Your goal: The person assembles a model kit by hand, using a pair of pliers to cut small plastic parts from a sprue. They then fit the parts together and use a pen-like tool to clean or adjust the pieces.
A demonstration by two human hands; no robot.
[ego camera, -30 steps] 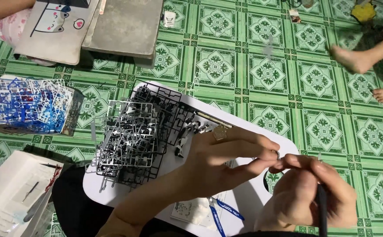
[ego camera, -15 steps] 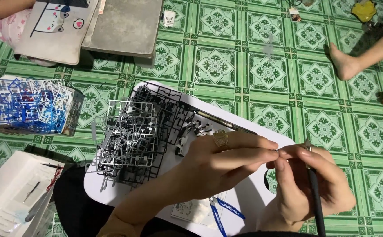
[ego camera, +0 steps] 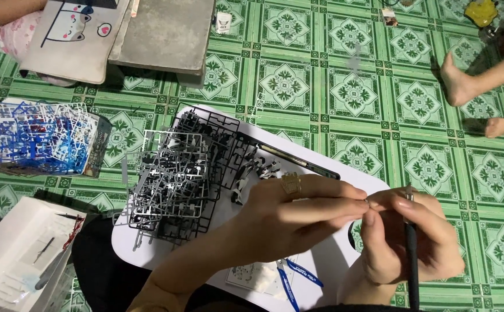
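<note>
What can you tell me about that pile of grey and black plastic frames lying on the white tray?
The pile of frames is a loose stack of thin plastic grids, light grey on top and black beneath, each a lattice of bars with small model parts attached. They lie flat but askew, overlapping one another, on the left half of the white tray, some corners overhanging its edge. A few loose dark and white parts sit just to their right. The left hand hovers nearby without touching them.

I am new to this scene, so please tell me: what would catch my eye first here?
The two hands meet over the white tray: the left hand pinches something tiny, the right hand holds a dark slim tool. Left of them lies a pile of grey plastic part frames, on a green patterned floor.
</note>
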